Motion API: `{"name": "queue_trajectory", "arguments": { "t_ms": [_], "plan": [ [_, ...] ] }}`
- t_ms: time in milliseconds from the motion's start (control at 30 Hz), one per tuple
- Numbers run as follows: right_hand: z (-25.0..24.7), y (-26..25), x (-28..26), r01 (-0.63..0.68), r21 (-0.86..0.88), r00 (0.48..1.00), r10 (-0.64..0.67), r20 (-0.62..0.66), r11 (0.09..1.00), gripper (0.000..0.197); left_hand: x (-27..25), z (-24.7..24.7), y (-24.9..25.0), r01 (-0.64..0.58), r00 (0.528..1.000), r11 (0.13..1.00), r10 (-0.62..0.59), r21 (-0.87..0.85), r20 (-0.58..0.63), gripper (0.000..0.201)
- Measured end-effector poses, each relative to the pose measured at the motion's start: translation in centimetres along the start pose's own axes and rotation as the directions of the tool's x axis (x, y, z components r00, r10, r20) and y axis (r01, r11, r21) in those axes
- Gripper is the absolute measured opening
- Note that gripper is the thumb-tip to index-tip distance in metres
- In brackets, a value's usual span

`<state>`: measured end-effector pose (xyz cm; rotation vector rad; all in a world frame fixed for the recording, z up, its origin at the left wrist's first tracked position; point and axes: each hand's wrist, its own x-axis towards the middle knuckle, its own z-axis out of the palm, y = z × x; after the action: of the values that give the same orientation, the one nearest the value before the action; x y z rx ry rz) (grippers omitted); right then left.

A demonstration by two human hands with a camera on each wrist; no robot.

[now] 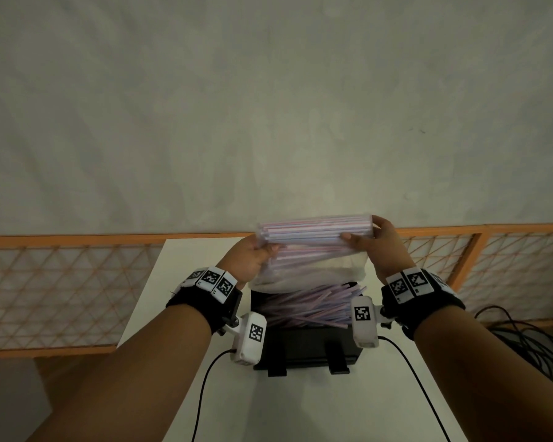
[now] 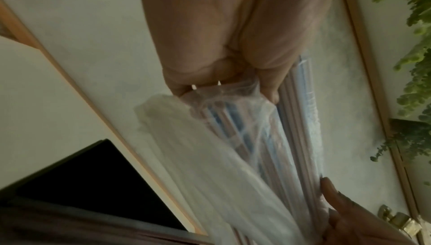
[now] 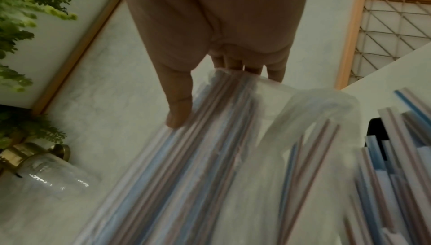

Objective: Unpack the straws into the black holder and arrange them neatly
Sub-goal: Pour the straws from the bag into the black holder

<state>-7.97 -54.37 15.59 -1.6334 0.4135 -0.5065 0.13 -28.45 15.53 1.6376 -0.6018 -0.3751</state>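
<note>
A clear plastic bag of striped straws [image 1: 313, 232] is held level above the black holder [image 1: 304, 346]. My left hand [image 1: 251, 258] grips the bag's left end and my right hand [image 1: 372, 239] grips its right end. The bag's loose mouth hangs down over the holder, and several straws [image 1: 307, 306] lie in a loose, uneven heap inside it. In the left wrist view the left hand [image 2: 224, 75] bunches the plastic [image 2: 210, 138]. In the right wrist view the right hand [image 3: 210, 75] has its thumb and fingers round the bag [image 3: 186, 157], with loose straws [image 3: 396, 157] beside it.
The holder stands on a white table [image 1: 300, 409] against an orange-framed lattice fence [image 1: 61, 282]. Black cables [image 1: 530, 342] lie at the right. A glass jar with a brass lid [image 3: 42, 164] and green plants [image 3: 28, 0] show in the right wrist view.
</note>
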Motion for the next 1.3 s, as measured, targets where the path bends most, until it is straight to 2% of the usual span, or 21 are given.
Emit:
{"name": "queue_trajectory", "arguments": {
  "t_ms": [67,133,200,267,333,433,500,533,567,633,700,800,867,933,1000,1067,1133,1200,1233,1300],
  "plan": [
    [0.0,0.0,-0.1,0.009,0.048,1.0,-0.01,0.015,0.999,0.108,0.0,-0.1,-0.1,-0.017,1.0,0.999,0.017,-0.048,-0.006,0.016],
    [0.4,-0.2,-0.8,0.001,0.047,0.997,-0.005,0.083,0.999,0.098,-0.2,-0.2,-0.2,-0.028,1.0,0.995,0.026,-0.1,-0.013,0.019],
    [0.7,-0.1,-1.3,0.015,-0.064,0.986,-0.004,0.165,0.998,0.09,-0.2,-0.2,-0.1,-0.043,0.998,0.99,0.038,-0.135,-0.041,0.018],
    [0.9,0.5,-1.0,0.021,-0.188,0.992,0.003,0.13,0.982,0.094,-0.2,0.0,0.0,-0.055,0.997,0.987,0.047,-0.151,-0.059,0.023],
    [0.9,1.0,-0.5,-0.036,-0.216,0.997,0.049,0.053,0.976,0.093,-0.2,0.3,0.0,-0.008,0.999,0.991,0.002,-0.133,-0.046,0.027],
    [1.3,0.5,-0.7,-0.061,-0.18,0.998,0.062,-0.001,0.982,0.082,0.0,0.4,-0.5,0.072,0.997,0.997,-0.073,-0.039,-0.006,0.033],
    [1.7,-0.1,-1.1,-0.042,-0.134,0.999,0.044,0.014,0.99,0.066,0.2,0.3,-0.7,0.121,0.993,0.982,-0.12,0.146,-0.013,0.025],
    [1.7,-0.3,-1.2,-0.022,-0.078,1.0,0.023,0.019,0.997,0.053,0.5,0.2,-0.9,0.158,0.987,0.96,-0.147,0.23,-0.061,0.024],
    [1.6,-0.6,-1.3,0.008,-0.006,0.999,-0.007,0.032,1.0,0.047,0.7,0.2,-1.0,0.182,0.981,0.95,-0.158,0.253,-0.111,0.029],
    [1.3,-1.3,-1.8,0.077,0.091,0.994,-0.084,0.076,0.993,0.049,0.9,0.2,-1.2,0.201,0.968,0.959,-0.164,0.199,-0.19,0.056],
    [1.2,-1.4,-1.8,0.114,0.072,0.989,-0.12,0.085,0.991,0.05,1.0,0.1,-1.2,0.154,0.968,0.974,-0.115,0.167,-0.223,0.063],
    [1.2,-1.6,-1.6,0.125,-0.013,0.991,-0.124,0.047,0.992,0.043,0.9,0.1,-0.6,0.052,0.977,0.966,0.002,0.252,-0.211,0.055],
    [1.2,-1.8,-1.5,0.148,-0.147,0.989,-0.147,0.019,0.978,0.039,0.9,0.0,-0.6,0.022,0.982,0.949,0.039,0.315,-0.185,0.047],
    [1.1,-1.9,-1.4,0.116,-0.297,0.991,-0.129,-0.024,0.948,0.041,0.7,0.0,-0.5,0.045,0.977,0.953,0.021,0.301,-0.212,0.025],
    [0.9,-1.5,-1.1,0.081,-0.38,0.994,-0.104,-0.039,0.922,0.045,0.4,-0.2,-0.4,0.095,0.964,0.958,-0.021,0.269,-0.264,0.03],
    [1.0,-1.3,-1.0,0.092,-0.298,0.996,-0.091,0.017,0.95,0.052,0.4,-0.3,-0.4,0.124,0.962,0.963,-0.058,0.239,-0.266,0.03],
    [1.1,-1.2,-1.2,0.075,-0.096,0.994,-0.067,0.08,0.993,0.057,0.3,-0.2,-0.1,0.153,0.966,0.957,-0.091,0.246,-0.243,0.032],
    [1.3,-1.4,-1.4,0.052,0.044,0.994,-0.056,0.097,0.998,0.057,0.1,0.0,0.4,0.178,0.972,0.947,-0.127,0.267,-0.2,0.026],
    [1.4,-1.6,-1.3,0.06,0.061,0.994,-0.066,0.088,0.996,0.055,0.2,0.0,0.6,0.198,0.974,0.942,-0.158,0.272,-0.163,0.021],
    [1.5,-2.0,-1.3,0.128,-0.026,0.991,-0.127,0.049,0.991,0.045,-0.2,0.0,0.8,0.254,0.967,0.914,-0.232,0.316,-0.106,0.018]
  ]
}}
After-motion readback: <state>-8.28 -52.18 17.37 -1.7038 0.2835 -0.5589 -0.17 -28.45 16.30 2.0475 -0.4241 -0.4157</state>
